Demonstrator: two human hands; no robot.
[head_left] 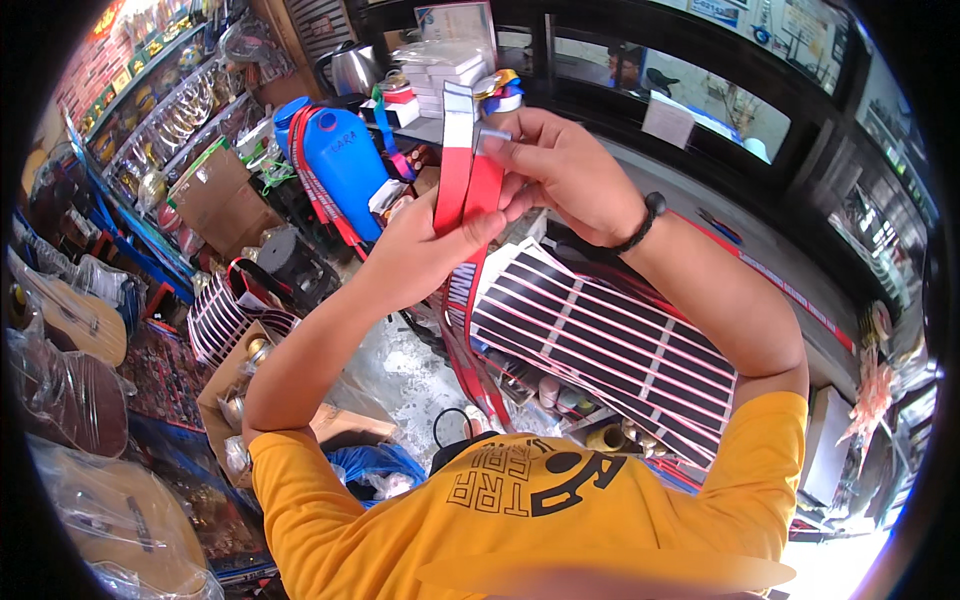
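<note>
A red printed ribbon (484, 190) with white ends is held upright in front of my chest, folded so that two lengths stand side by side. My left hand (425, 245) grips both lengths low down, its thumb pressed across the front. Near the top, my right hand (565, 170) pinches the right-hand length at its end. A small greyish piece (492, 138) shows by the right thumb; whether it is the ribbon's end or a separate part I cannot tell. Below the left hand the ribbon's tails hang down toward the floor.
Sheets of black printed strips (600, 315) lie under my right forearm. A blue plastic jug (345, 165) with red ribbons over it stands ahead left, near a kettle (352, 70) and stacked white boxes (440, 75). Plastic-wrapped guitars (75, 320) and a cardboard box (225, 195) crowd the left.
</note>
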